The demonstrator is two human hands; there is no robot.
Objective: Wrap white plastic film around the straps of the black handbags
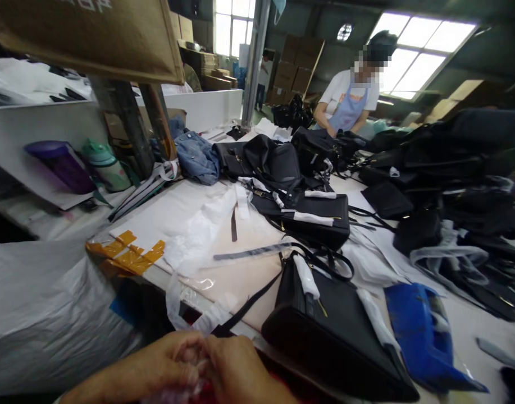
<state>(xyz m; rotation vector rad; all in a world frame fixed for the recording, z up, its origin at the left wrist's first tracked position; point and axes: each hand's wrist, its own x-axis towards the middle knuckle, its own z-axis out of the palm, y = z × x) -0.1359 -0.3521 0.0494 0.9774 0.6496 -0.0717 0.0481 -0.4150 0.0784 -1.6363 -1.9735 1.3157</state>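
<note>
At the bottom edge, my left hand point(173, 359) and my right hand point(240, 367) meet with their fingers closed together. Between them is some clear plastic point(194, 359), partly hidden by the fingers. Just right of my hands, a black bag point(324, 336) lies on the table point(249, 280), with white wrapping over its zipper pulls. Its thin black strap reaches toward my hands. A strip of clear plastic film point(177, 303) hangs over the table's front edge, above my left hand.
Behind is another black bag point(316, 216); a blue holder point(421, 331) sits at right. Black bags point(451, 163) pile up beyond it. Orange tape point(135, 252) covers the left corner, near a silvery sack point(42, 320). A person in an apron point(350, 106) stands across the table.
</note>
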